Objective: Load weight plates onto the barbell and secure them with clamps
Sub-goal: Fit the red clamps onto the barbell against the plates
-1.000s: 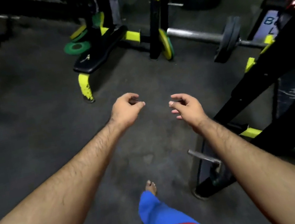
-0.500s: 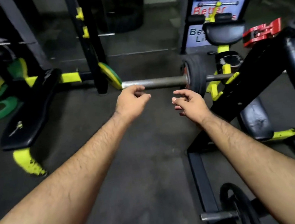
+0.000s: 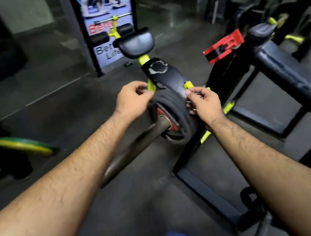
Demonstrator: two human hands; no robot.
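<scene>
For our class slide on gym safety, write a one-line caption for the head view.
Both hands, left hand and right hand, reach the black plates on the barbell; a red clamp waits nearby.

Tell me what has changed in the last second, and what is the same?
Both hands reached forward to the black weight plates on the barbell: left hand on the top rim, right hand at the right edge. Before, they hung empty. The red clamp stayed on the bench.
</scene>
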